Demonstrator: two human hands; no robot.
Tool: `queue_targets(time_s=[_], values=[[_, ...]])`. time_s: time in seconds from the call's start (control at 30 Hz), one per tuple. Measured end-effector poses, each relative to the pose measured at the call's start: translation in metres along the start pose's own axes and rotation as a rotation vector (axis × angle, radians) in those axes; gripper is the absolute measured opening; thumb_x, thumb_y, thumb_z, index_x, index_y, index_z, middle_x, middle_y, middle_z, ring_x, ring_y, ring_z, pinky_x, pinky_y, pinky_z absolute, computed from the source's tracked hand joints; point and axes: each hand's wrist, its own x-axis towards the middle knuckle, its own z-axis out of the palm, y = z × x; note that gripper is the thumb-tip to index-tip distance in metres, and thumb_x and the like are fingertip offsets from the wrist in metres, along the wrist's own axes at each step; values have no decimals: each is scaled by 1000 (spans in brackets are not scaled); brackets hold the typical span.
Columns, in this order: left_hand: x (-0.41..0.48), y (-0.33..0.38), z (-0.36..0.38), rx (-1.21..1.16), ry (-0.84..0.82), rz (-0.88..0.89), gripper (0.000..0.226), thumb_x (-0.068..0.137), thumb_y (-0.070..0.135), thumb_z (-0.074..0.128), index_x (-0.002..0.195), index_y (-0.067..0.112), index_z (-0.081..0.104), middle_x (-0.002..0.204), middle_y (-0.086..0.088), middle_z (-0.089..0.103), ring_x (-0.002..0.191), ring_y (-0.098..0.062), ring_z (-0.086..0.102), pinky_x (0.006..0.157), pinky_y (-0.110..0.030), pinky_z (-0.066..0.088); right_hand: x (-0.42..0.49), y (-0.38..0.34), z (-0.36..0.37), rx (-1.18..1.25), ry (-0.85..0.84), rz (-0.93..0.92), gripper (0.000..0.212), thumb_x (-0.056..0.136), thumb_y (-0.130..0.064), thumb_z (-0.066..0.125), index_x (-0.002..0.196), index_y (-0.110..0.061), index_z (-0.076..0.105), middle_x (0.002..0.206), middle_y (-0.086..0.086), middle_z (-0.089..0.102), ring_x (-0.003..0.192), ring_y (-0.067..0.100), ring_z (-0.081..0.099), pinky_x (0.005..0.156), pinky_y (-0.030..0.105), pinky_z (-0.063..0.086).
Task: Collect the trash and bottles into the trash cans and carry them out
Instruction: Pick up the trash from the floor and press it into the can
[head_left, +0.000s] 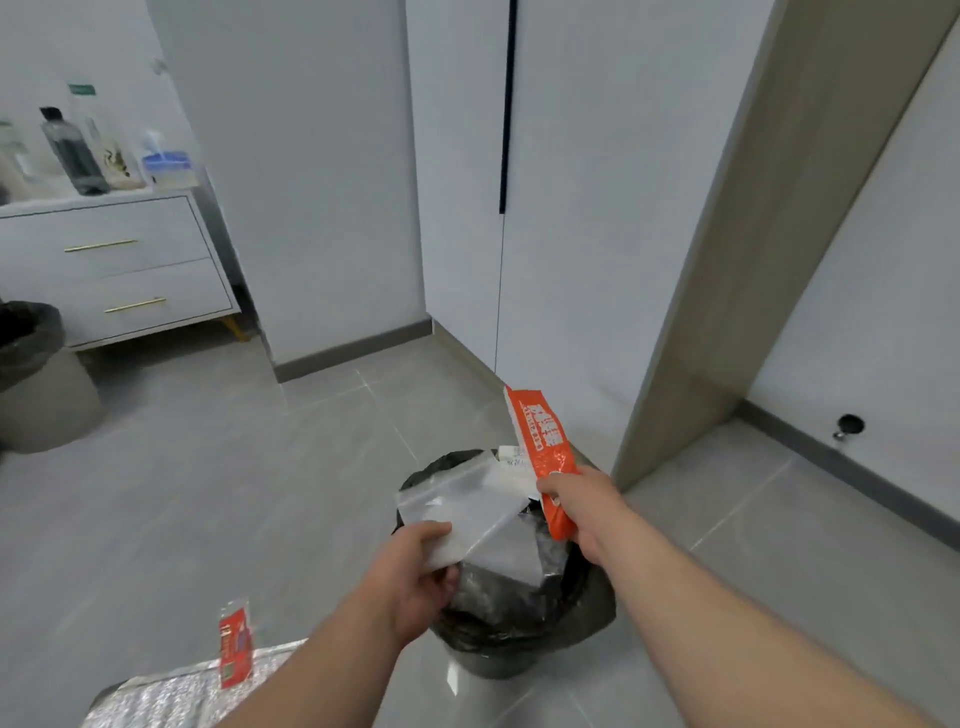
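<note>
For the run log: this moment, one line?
left hand: holds clear bag | right hand: holds orange wrapper | both over trash can

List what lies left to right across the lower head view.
Far trash can → red packet → left hand gripping the clear bag → right hand holding the orange wrapper → door stopper.

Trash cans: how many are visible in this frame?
2. The near trash can stands on the floor at bottom centre, stuffed with rubbish. The far trash can is at the left edge, beside the drawer unit, partly cut off. Others may be out of view.
</note>
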Motion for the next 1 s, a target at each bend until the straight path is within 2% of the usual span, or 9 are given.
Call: queue_targets(time_s=[0.2, 0.3, 0.37, 0.43, 0.5, 0.6, 0.77, 0.87, 1.0], values=[[21, -8, -6, 301, -19, 104, 23, 94, 34, 55, 107, 14, 57, 106, -11, 65, 99, -30, 65, 81, -41, 57, 10, 7, -6, 23, 98, 7, 12, 85, -3, 60, 84, -15, 61, 77, 6, 60, 65, 20, 55, 58, 31, 50], [23, -12, -18, 495, 14, 340, 15, 96, 31, 47, 97, 20, 58, 97, -5, 64, 91, -22, 63, 81, -37, 52, 16, 9, -7, 79, 161, -48, 13, 85, -4, 58, 89, -17, 61, 77, 4, 60, 66, 19, 54, 53, 26, 44], [26, -17, -32, 786, 108, 600, 12, 91, 25, 48, 92, 22, 59, 88, -1, 65, 81, -20, 59, 73, -35, 48, 18, 9, -6, 116, 212, -111, 16, 85, -5, 57, 90, -19, 62, 79, 2, 62, 69, 19, 56, 55, 25, 45], [33, -27, -47, 1208, 179, 734, 32, 84, 34, 50, 111, 20, 59, 113, -1, 64, 104, -25, 58, 88, -38, 48, 19, 10, -5, 108, 231, -162, 18, 86, -5, 56, 92, -20, 64, 80, -1, 63, 69, 18, 56, 56, 25, 46], [39, -38, -58, 1462, 152, 659, 76, 85, 48, 53, 147, 10, 30, 157, 0, 23, 144, -24, 23, 116, -34, 27, 20, 10, 1, 72, 187, -186, 20, 85, -4, 58, 98, -16, 66, 80, 0, 64, 69, 17, 57, 59, 27, 48], [39, -41, -63, 1426, 73, 617, 96, 85, 53, 58, 153, 16, 1, 160, 6, -12, 149, -11, -1, 118, -26, 12, 25, 17, 13, -45, 11, -108, 29, 82, -5, 64, 111, -7, 64, 83, 6, 66, 72, 22, 62, 64, 33, 54], [47, -40, -73, 1370, 79, 655, 102, 81, 52, 65, 153, 18, 1, 160, 9, -12, 148, -7, 0, 118, -25, 13, 30, 51, 35, -610, -79, -81, 42, 81, -35, 69, 116, -16, 56, 108, 4, 63, 93, 21, 61, 84, 37, 53], [54, -42, -76, 1341, 75, 678, 105, 79, 50, 68, 153, 19, 0, 158, 14, -12, 148, -7, -2, 118, -26, 12, 32, 73, 53, -1311, 53, -498, 59, 86, -50, 54, 133, -17, 40, 131, 9, 47, 120, 29, 46, 102, 42, 39], [58, -45, -77, 1271, 58, 679, 109, 75, 49, 72, 153, 25, 0, 160, 11, -7, 148, -8, 0, 119, -29, 14, 31, 97, 77, -1666, -299, -609, 81, 90, -43, 52, 153, -20, 7, 159, 13, 11, 146, 36, 10, 119, 51, 9]])
